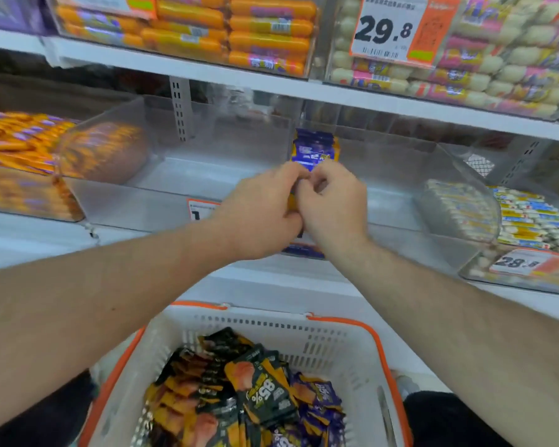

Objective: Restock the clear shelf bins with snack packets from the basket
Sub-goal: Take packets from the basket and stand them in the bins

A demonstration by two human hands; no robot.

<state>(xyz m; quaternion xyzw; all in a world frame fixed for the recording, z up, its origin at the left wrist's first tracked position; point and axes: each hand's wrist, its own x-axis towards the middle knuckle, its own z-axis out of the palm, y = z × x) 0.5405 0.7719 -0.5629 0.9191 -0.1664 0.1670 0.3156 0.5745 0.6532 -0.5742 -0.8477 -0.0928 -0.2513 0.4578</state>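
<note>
Both hands are reaching forward together over the front wall of the clear plastic shelf bin (pixel 162 201) on the middle shelf. The left hand (pixel 259 211) is curling its fingers and thumb around a stack of purple-and-orange foil snack packets (pixel 313 150), gripping it from the left side. The right hand (pixel 333 204) is curling its fingers around the same stack from the right, knuckles touching those of the left hand, so the two are clamping the bundle between them. The upper ends of the packets are sticking up above the fingers, purple with a white and yellow print and an orange edge; a purple lower end is showing beneath the wrists at the bin's front edge. The stack is standing roughly upright at the bin's front middle, against the clear divider between two compartments; whether it is resting on the bin floor cannot be told.

Below the forearms, the white slotted plastic basket with orange rim and handles (pixel 271 330) is holding a loose heap of black-and-orange snack packets (pixel 226 385) towards its left and middle, with purple packets (pixel 320 401) along its right side.
</note>
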